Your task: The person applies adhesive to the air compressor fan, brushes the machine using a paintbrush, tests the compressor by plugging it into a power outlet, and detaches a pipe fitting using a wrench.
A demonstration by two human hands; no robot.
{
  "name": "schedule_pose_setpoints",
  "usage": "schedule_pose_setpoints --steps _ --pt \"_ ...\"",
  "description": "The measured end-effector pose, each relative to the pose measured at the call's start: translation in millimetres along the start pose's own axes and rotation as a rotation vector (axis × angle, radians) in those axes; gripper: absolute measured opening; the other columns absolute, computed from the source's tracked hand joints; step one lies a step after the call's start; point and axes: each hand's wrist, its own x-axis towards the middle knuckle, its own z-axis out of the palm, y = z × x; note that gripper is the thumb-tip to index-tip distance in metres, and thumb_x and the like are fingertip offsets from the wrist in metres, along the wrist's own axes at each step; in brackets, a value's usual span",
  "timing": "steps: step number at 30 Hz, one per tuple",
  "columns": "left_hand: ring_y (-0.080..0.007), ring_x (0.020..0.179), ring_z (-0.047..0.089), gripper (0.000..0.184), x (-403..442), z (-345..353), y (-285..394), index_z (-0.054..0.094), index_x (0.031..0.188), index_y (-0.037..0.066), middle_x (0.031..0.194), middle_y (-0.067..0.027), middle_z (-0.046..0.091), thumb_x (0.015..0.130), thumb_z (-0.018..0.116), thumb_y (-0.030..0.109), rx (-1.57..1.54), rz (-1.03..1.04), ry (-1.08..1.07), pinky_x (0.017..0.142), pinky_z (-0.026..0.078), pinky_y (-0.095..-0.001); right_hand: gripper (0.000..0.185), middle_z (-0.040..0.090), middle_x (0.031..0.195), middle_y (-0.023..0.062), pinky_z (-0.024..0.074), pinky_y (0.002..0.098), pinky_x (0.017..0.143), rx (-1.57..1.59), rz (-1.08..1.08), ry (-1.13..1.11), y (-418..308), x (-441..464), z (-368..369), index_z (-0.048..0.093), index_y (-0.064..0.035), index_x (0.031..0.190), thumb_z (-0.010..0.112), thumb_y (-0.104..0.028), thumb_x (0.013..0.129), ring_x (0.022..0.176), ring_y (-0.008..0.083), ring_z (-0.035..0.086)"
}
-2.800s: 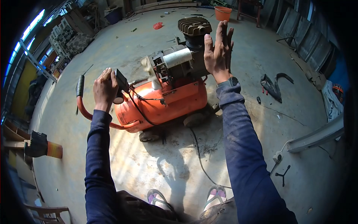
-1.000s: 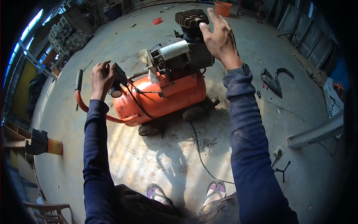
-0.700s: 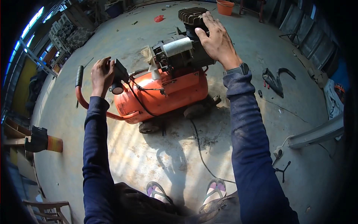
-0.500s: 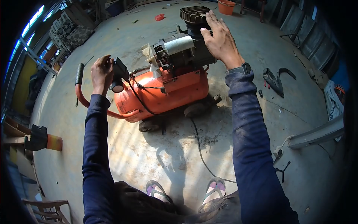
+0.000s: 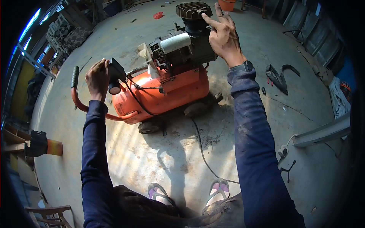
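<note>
An orange air compressor (image 5: 180,89) stands on the floor in front of me, its tank lying lengthwise on small wheels. On its left end is a black pressure switch box (image 5: 116,71) with a round gauge (image 5: 114,88) beneath. My left hand (image 5: 97,80) is right beside that box, its fingers curled and pressed together; what they grip, if anything, is hidden. My right hand (image 5: 226,41) is at the finned pump head (image 5: 193,10), fingers spread, the index fingertip at the head's right edge. Whether it touches, I cannot tell. A silver cylinder (image 5: 175,42) sits on the motor.
A curved handle (image 5: 75,78) rises at the compressor's left. A black cable (image 5: 200,142) runs along the floor towards my feet. At right lie a dark bent object (image 5: 280,81) and a metal beam (image 5: 323,133); an orange bucket (image 5: 227,4) stands at the back.
My right hand's fingers were closer together and are now spread, with the index finger reaching left to the pump head. The whole scene has shifted slightly left and up in view.
</note>
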Motion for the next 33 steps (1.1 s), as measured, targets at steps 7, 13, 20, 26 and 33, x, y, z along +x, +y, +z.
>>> schedule_pose_setpoints --steps 7,13,20,26,33 --pt "-0.0286 0.081 0.072 0.021 -2.4 3.5 2.9 0.075 0.099 0.002 0.094 -0.0130 0.074 0.090 0.070 0.021 0.008 0.005 0.029 0.075 0.057 -0.0333 0.049 0.057 0.130 0.0310 0.0340 0.0515 0.113 0.190 0.049 -0.032 -9.9 -1.0 0.3 0.067 0.0011 0.120 0.047 0.008 0.076 0.121 0.0458 0.052" --pt "-0.0285 0.082 0.072 0.022 -4.3 5.9 -1.6 0.075 0.100 0.002 0.095 -0.0130 0.074 0.091 0.070 0.021 -0.003 0.038 0.049 0.075 0.057 -0.0338 0.047 0.051 0.137 0.0328 0.0357 0.0497 0.113 0.282 -0.028 0.150 -16.0 1.6 -0.5 0.067 0.0010 0.120 0.047 0.007 0.078 0.120 0.0494 0.051" --pt "-0.0296 0.083 0.072 0.022 -4.9 6.2 -1.5 0.075 0.101 0.002 0.095 -0.0135 0.074 0.091 0.069 0.021 -0.002 0.050 0.045 0.076 0.057 -0.0344 0.044 0.048 0.140 0.0325 0.0389 0.0477 0.110 0.242 0.103 0.074 -15.1 5.8 -7.0 0.068 0.0009 0.119 0.049 0.006 0.079 0.123 0.0502 0.049" --pt "-0.0299 0.088 0.071 0.022 -4.8 6.5 -3.8 0.074 0.101 0.002 0.098 -0.0135 0.073 0.092 0.067 0.021 0.011 0.041 0.009 0.080 0.056 -0.0356 0.039 0.050 0.140 0.0305 0.0428 0.0461 0.105 0.131 0.056 0.214 8.3 13.0 -14.8 0.068 0.0012 0.116 0.053 0.005 0.080 0.125 0.0460 0.051" --pt "-0.0302 0.091 0.069 0.021 -3.3 4.0 -5.6 0.074 0.099 0.003 0.101 -0.0135 0.073 0.093 0.065 0.020 0.061 0.095 -0.015 0.083 0.054 -0.0371 0.030 0.060 0.130 0.0256 0.0456 0.0440 0.103 0.069 0.094 0.264 12.1 21.9 -40.4 0.070 0.0018 0.107 0.055 0.003 0.081 0.117 0.0399 0.059"
